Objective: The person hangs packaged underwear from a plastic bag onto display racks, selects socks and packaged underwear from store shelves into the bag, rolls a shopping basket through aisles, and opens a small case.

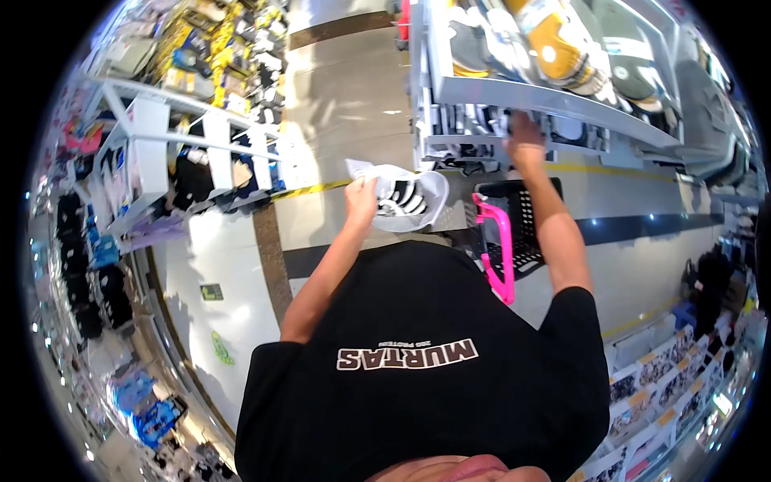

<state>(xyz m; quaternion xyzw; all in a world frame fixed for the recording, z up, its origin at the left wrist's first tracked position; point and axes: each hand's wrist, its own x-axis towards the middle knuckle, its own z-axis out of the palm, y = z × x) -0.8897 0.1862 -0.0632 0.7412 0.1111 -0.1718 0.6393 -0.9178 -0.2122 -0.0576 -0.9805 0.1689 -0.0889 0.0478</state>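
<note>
My left hand [363,193] is closed on the rim of a translucent plastic bag [435,197], which hangs in front of my body. Inside the bag lie black-and-white striped items [403,198]; their exact kind is hard to make out. My right hand [525,136] reaches forward to the lower tier of a white shelf [562,98], by several black and white packed items [466,120]. Motion blurs its fingers, so whether it grips anything does not show.
A black shopping basket [526,229] with a pink handle [506,249] stands below my right forearm. The upper shelf tray holds grey and mustard-yellow goods [554,52]. On the left is another white rack [148,161] of goods. Tiled floor [345,104] runs between the racks.
</note>
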